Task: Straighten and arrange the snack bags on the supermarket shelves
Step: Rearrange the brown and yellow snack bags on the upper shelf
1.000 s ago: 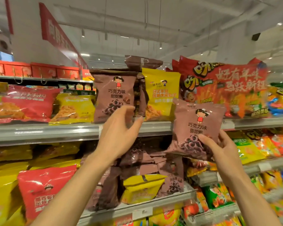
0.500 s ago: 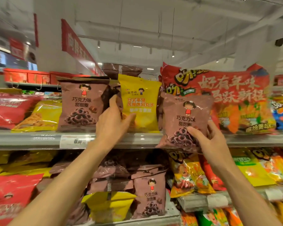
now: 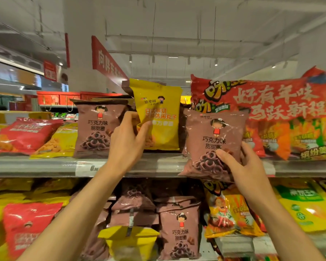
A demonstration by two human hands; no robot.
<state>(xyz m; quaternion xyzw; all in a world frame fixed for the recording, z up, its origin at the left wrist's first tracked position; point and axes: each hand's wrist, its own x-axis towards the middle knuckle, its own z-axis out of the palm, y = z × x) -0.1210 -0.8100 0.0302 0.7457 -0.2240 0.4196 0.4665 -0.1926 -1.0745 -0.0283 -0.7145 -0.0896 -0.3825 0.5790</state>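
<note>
The right hand [image 3: 247,172], right of centre in the frame, has its grip clamped on a brown snack bag [image 3: 213,146]: thumb across the printed front low down, the other fingers hidden behind. The bag stands upright, long axis vertical, its bottom edge hanging just in front of and slightly below the lip of the top shelf [image 3: 45,165]. The slot it seems meant for lies up and back from the grip, between the yellow bag [image 3: 158,113] at centre and the large red pack [image 3: 267,113] at the upper right.

The left hand [image 3: 127,146] is nearer that slot's left side. Its grip is closed on the lower left edge of the yellow bag, thumb on the front, fingers curled round the side. This bag tilts slightly, top leaning left, beside a second brown bag [image 3: 96,129] that stands upright on the shelf.

All the bags are glossy film pouches, puffy with air, creased and catching the ceiling light; they likely dent and slide easily. My reading is that the left hand holds the yellow bag aside so the right can push its bag in. On the lower shelf, more brown bags [image 3: 179,232] lie jumbled, unstraightened.
</note>
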